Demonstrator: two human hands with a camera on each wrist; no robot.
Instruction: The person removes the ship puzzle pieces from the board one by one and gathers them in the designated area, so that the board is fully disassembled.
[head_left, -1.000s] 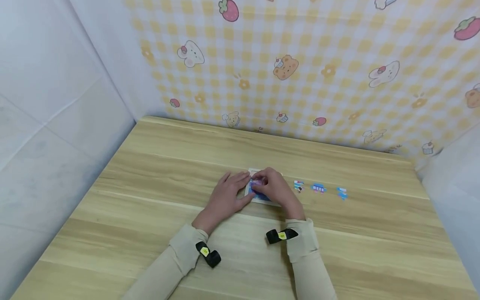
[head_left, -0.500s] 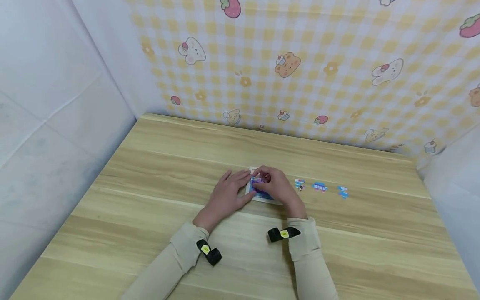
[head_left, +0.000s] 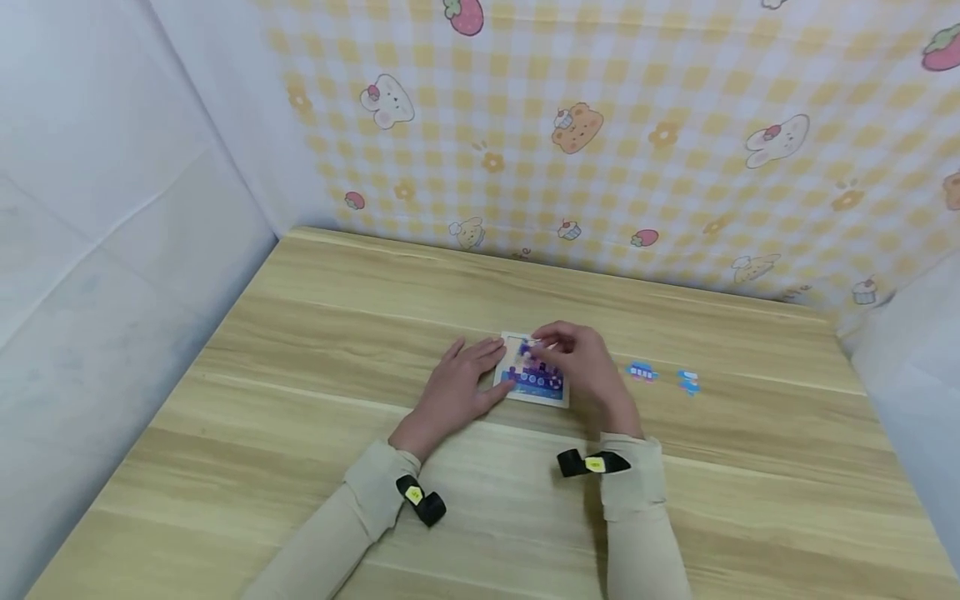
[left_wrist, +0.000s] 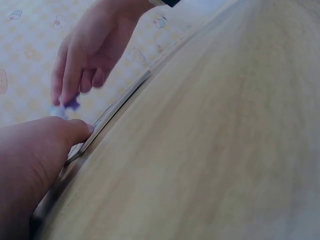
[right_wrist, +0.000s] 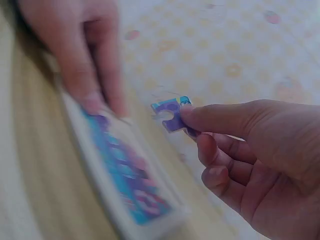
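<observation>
A jigsaw puzzle piece (right_wrist: 170, 116), purple with a blue edge, is pinched between the thumb and fingers of my right hand (head_left: 587, 360). It is raised over the puzzle tray (head_left: 531, 402), as the left wrist view also shows. That tray has a pale frame and a blue and purple ship picture, partly covered by the right hand in the head view. My left hand (head_left: 459, 382) lies at the tray's left side. Its extended fingertips rest on the frame, and its thumb (left_wrist: 77, 131) touches the near left edge.
To the right of the tray lie two groups of loose puzzle material: a blue and purple piece (head_left: 642, 372) and a blue piece (head_left: 688, 382). The wooden table (head_left: 315, 333) meets a yellow checked curtain (head_left: 510, 183) at the back.
My right hand has risen and moved right from the tray with the purple piece pinched, exposing more of the ship picture. It now overlaps where the nearest loose piece lay. Left hand stays.
</observation>
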